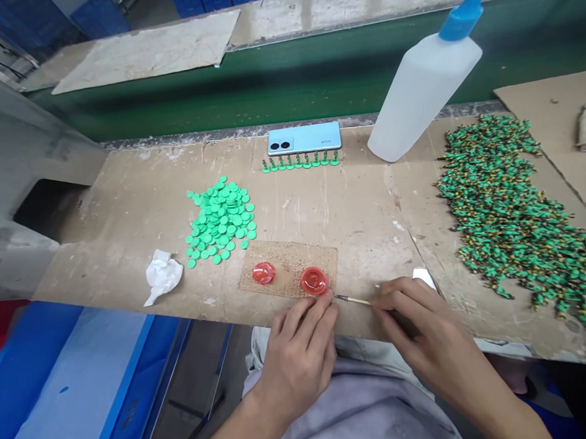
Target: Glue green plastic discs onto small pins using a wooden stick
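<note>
Brush [353, 300] points toward red dish [314, 281]; bottle [417, 96] stands beyond.

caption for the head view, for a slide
Right hand holds a thin stick, left hand near a red dish, green discs beyond.

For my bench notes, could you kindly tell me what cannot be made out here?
All in the head view:
Left hand: anything pinched at its fingertips, too small and covered by the fingers.
Thin stick: its rear end, hidden by the right hand.
White item: its near part, also behind that hand.
Blue nozzle: its tip, cut off by the top edge.
Green pile: individual shapes, too small.
</note>
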Action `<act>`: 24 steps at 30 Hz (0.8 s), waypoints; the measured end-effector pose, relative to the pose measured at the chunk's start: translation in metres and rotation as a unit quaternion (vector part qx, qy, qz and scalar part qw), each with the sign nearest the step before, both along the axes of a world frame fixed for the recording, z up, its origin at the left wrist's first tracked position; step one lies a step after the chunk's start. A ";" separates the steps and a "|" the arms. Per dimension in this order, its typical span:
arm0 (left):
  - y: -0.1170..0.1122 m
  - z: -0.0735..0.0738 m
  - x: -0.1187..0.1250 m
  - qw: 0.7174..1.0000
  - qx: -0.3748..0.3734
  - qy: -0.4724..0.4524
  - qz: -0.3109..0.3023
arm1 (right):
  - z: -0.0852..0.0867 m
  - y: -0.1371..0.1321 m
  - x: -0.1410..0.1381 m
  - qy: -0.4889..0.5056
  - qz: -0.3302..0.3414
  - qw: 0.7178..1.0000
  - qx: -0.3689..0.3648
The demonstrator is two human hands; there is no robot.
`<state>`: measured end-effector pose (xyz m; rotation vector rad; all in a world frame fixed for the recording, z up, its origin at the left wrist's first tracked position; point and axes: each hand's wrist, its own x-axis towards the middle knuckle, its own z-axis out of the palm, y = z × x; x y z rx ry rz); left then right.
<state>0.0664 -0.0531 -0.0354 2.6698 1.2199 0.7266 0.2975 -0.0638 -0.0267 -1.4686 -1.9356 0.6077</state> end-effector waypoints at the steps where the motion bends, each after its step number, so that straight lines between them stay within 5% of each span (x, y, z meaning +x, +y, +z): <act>1: 0.000 0.001 0.001 1.000 0.004 0.011 0.000 | 0.001 0.000 0.000 0.005 -0.002 1.000 -0.005; 14: -0.002 0.004 0.002 0.996 0.033 0.088 0.000 | 0.006 -0.005 0.012 0.049 -0.019 0.998 -0.038; 24: 0.001 -0.012 -0.015 0.992 0.012 -0.111 -0.051 | 0.010 -0.016 0.017 0.049 -0.062 0.996 -0.030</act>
